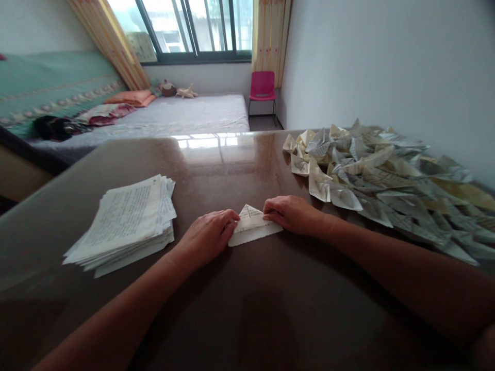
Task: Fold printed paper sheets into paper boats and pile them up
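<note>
I'm watching the left hand (207,234) and right hand (289,211) pinching the folded paper (252,222), which is lying between them on the glossy tabletop (216,175), each grip clamping one side. Its thin, printed layers are looking light, crisp and tearable, so the creased sides are probably offering the surest hold.

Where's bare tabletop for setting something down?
Bare tabletop shows beyond the folded paper, between the paper stack and the heap of folded pieces, and nearer, between the forearms. The right side, under that heap, is crowded.
</note>
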Action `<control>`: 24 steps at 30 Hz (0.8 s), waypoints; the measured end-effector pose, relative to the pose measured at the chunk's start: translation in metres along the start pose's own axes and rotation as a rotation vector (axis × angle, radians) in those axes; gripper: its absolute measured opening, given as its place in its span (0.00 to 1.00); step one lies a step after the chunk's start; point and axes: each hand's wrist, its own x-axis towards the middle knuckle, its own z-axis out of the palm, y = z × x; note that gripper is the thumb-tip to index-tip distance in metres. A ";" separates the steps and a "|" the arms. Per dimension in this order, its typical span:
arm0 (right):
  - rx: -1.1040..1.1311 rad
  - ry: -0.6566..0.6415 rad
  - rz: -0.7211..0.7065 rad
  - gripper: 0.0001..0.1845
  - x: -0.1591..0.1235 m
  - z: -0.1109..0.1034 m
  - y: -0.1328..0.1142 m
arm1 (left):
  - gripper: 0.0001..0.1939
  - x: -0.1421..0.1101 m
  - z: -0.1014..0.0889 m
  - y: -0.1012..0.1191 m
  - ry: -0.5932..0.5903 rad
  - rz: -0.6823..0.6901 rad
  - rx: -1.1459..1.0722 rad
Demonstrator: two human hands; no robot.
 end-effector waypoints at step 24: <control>-0.136 0.029 0.039 0.13 -0.002 -0.003 -0.001 | 0.21 -0.011 0.004 0.029 -0.082 0.339 0.419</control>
